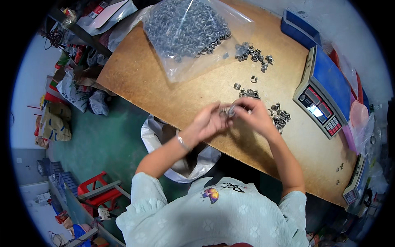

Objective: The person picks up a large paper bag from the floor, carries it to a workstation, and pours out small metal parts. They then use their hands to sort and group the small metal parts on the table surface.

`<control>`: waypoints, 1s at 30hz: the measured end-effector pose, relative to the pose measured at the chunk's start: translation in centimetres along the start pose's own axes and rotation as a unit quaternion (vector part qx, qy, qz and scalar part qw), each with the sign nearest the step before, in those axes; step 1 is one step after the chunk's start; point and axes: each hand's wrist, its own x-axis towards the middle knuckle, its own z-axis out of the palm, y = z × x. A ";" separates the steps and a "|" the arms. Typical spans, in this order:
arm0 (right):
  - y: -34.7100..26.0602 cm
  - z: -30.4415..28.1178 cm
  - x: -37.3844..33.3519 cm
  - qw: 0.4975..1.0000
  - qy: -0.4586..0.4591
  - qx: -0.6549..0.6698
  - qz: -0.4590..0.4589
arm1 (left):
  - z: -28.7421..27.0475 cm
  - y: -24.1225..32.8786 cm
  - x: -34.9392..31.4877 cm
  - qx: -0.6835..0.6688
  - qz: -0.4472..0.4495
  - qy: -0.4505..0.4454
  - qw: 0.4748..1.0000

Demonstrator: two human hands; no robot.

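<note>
Above the near edge of the wooden table, my left hand (210, 122) is turned palm up with its fingers curled around a few small grey metal rings (224, 111). Close against it, my right hand (256, 116) pinches a grey metal ring (232, 110) between thumb and fingers. Motion blurs the fingertips, so the exact number of rings is hidden. Just beyond my right hand lies a small pile of rings (249, 94), and another pile (280, 117) lies to its right. Two single rings, one of them a ring (254, 79) standing apart, rest farther up the table.
A large clear plastic bag (187, 31) full of rings covers the table's far left, with loose rings (255, 54) by its mouth. On the right stand a digital scale (325, 92) and a blue bin (300, 28). A white sack (177, 175) hangs open below the table (135, 78) edge.
</note>
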 end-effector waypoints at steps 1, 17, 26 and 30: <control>-1.1 1.2 -0.5 0.997 -0.057 -0.032 -0.026 | -1.2 -1.4 -1.7 -0.059 0.003 -0.038 0.998; 7.9 -5.2 6.7 0.909 0.172 -0.372 -0.070 | -16.7 -10.4 -11.2 0.616 0.209 0.422 0.632; 7.1 -7.0 5.6 0.937 0.201 -0.284 -0.034 | 1.8 -2.6 -6.3 0.642 0.214 0.140 0.723; 4.7 -4.6 4.4 0.986 0.145 -0.047 0.061 | 0.4 1.2 4.9 0.771 0.478 0.168 0.387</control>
